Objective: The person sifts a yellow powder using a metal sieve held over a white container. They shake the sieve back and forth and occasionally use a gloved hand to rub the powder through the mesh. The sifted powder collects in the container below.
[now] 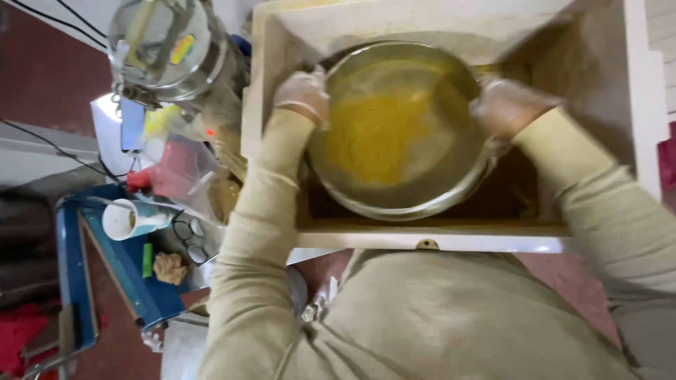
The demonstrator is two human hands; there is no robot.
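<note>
Both hands hold a round metal sieve [401, 127] over a white wooden box [451, 239]. The left hand [303, 95], in a thin glove, is closed on the rim at the box's left wall; the right hand [505, 105] grips the opposite rim near the right wall. A heap of yellow powder [370, 137] lies in the middle of the sieve, so much sifting seems left. How much powder has fallen into the box, I cannot tell.

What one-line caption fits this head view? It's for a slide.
Gloved left hand and right hand grip a round metal sieve of yellow powder over a white wooden box.
</note>
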